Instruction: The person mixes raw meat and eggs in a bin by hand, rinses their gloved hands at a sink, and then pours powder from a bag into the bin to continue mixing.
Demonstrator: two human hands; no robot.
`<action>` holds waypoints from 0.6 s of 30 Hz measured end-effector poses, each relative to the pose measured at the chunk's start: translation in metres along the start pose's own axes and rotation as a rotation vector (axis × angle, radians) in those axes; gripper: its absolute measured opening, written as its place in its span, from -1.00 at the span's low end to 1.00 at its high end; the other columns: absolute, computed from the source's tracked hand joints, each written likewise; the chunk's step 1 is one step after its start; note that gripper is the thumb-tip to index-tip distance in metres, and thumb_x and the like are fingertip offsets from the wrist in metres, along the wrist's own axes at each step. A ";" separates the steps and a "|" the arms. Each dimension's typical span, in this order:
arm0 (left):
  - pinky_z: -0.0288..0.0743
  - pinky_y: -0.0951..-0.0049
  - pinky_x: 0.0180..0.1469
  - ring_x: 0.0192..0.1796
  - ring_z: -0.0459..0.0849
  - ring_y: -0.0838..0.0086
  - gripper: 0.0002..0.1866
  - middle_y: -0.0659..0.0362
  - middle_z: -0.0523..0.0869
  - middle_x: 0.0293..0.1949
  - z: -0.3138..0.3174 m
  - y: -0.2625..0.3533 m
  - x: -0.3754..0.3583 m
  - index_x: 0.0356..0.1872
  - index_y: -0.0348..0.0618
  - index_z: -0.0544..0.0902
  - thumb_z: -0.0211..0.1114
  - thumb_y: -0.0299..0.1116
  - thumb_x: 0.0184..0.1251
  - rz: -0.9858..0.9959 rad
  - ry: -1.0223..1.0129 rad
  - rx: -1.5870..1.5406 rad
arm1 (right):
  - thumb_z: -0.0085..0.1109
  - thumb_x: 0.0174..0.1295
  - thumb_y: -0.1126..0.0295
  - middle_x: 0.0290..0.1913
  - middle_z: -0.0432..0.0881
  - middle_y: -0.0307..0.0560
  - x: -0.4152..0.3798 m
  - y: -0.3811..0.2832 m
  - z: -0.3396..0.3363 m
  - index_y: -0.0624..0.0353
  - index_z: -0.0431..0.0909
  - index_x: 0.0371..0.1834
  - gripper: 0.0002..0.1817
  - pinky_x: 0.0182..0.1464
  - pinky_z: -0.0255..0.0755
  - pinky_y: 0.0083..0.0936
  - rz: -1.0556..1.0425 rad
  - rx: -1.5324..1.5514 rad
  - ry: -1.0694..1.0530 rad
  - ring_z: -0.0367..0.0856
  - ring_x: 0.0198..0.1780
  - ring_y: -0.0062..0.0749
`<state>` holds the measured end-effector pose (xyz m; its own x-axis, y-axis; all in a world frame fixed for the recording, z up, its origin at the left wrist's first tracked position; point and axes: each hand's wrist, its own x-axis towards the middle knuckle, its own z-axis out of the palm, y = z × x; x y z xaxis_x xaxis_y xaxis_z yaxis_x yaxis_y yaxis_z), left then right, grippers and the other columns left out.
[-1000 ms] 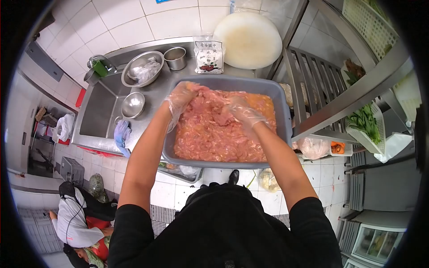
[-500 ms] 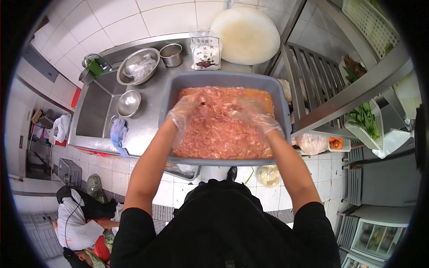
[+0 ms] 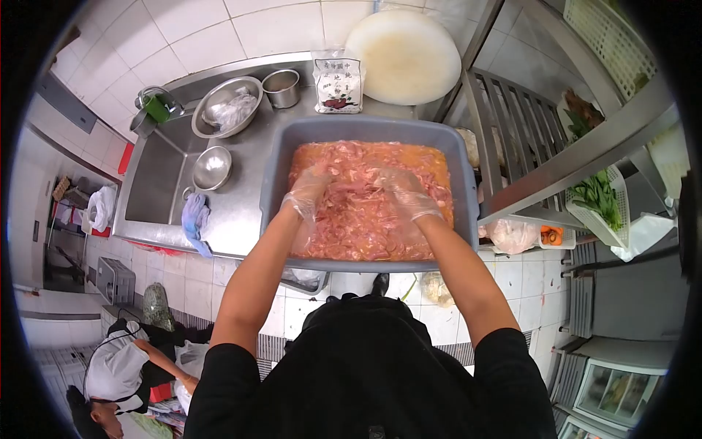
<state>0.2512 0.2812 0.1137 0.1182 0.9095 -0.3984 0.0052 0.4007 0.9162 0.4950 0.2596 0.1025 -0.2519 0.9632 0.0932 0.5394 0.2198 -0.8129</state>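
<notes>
A large grey plastic tub [image 3: 462, 197] holds a mass of raw sliced meat [image 3: 351, 234] in orange-pink marinade. Both of my hands wear thin clear plastic gloves and are sunk into the meat. My left hand [image 3: 311, 183] is at the left of the tub, its fingers curled into the strips. Opposite it, my right hand [image 3: 398, 186] points inward, fingers bent around meat. The fingertips of both are partly buried. A loose heap of strips rises between the hands.
Behind the tub stand a white printed bag [image 3: 338, 86], a steel pot [image 3: 281, 89] and a round cutting board [image 3: 402, 57]. Steel bowls [image 3: 212, 168] and a cloth [image 3: 195, 219] lie by the sink [image 3: 157, 179]. A slatted rack [image 3: 523, 124] rises at right. Another person [image 3: 117, 366] bends at lower left.
My hands have drawn slightly toward me and closer together through the meat, the right one moving left. The other person at lower left has shifted, with an arm now stretched out.
</notes>
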 end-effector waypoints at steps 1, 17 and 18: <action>0.43 0.55 -0.65 -0.54 0.58 0.56 -0.77 0.23 0.64 -0.42 -0.009 0.000 -0.002 0.03 -0.14 0.59 0.19 -0.33 0.43 -0.025 -0.062 0.050 | 0.01 0.36 0.26 0.03 0.67 0.05 -0.002 -0.002 -0.005 0.12 0.58 0.14 -0.64 0.14 0.47 -0.29 0.118 0.003 -0.050 0.63 0.07 -0.14; 0.44 0.55 -0.44 -0.49 0.54 0.61 -0.72 0.24 0.66 -0.43 -0.006 0.010 -0.016 -0.28 -0.11 0.63 0.21 -0.10 0.41 -0.115 -0.068 0.080 | -0.09 0.40 0.07 -0.03 0.71 0.10 0.010 0.009 0.012 0.19 0.59 0.06 -0.55 0.14 0.42 -0.22 0.113 0.191 0.043 0.65 0.06 -0.10; 0.44 0.55 -0.44 -0.49 0.54 0.61 -0.72 0.24 0.66 -0.43 -0.016 0.008 -0.018 -0.28 -0.11 0.63 0.21 -0.10 0.41 -0.115 -0.064 0.075 | -0.10 0.40 0.08 -0.02 0.69 0.15 0.007 0.006 -0.003 0.20 0.60 0.01 -0.56 0.13 0.41 -0.18 0.269 0.226 -0.030 0.63 0.07 -0.01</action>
<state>0.2331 0.2700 0.1279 0.1756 0.8480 -0.5000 0.0966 0.4906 0.8660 0.4991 0.2680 0.1004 -0.1500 0.9764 -0.1556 0.3993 -0.0842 -0.9130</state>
